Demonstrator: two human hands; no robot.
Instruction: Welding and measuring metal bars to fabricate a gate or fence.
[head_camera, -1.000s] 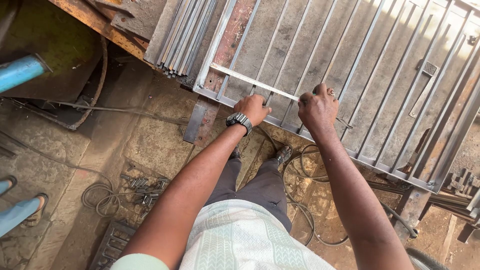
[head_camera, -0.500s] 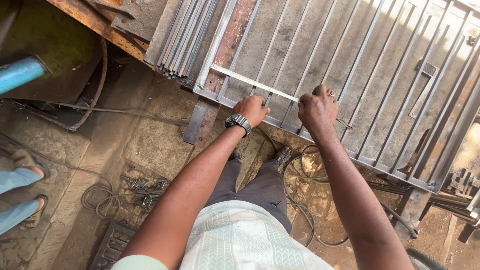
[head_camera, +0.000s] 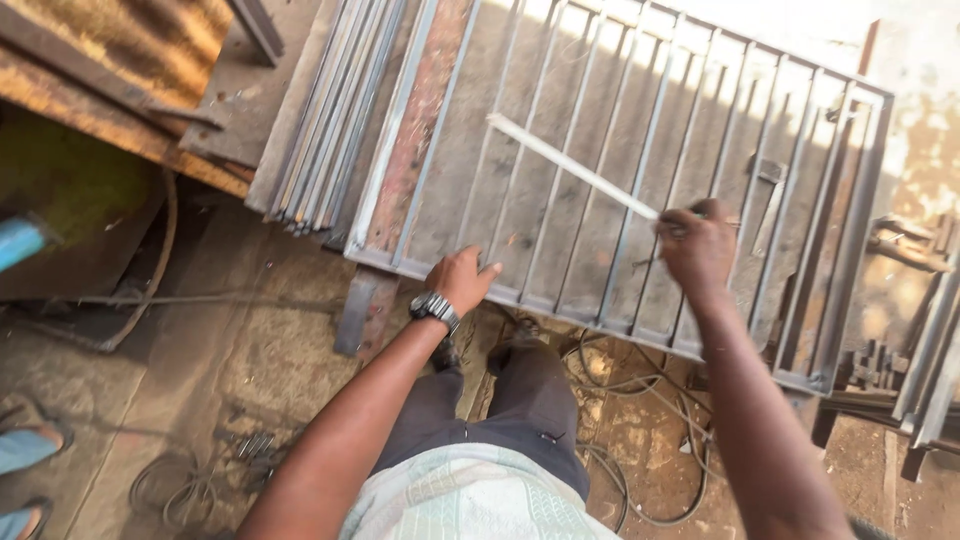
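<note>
A grey steel grille (head_camera: 640, 190) of parallel bars lies flat on a low stand in front of me. My right hand (head_camera: 697, 248) grips one end of a loose flat metal bar (head_camera: 570, 165) that slants up and left across the grille. My left hand (head_camera: 462, 281), with a wristwatch (head_camera: 434, 306) on the wrist, rests with spread fingers on the grille's near edge. My legs in dark trousers stand just below the frame.
A bundle of metal strips (head_camera: 330, 120) leans at the grille's left side beside a rusty bar (head_camera: 425, 130). Cables (head_camera: 620, 470) coil on the dirt floor by my feet. Another person's feet (head_camera: 25, 455) show at the far left. Scrap steel (head_camera: 920, 340) lies right.
My right hand has lifted the loose bar's end and swung it to the right, so the bar now slants across the grille. My left hand slid to the near edge.
</note>
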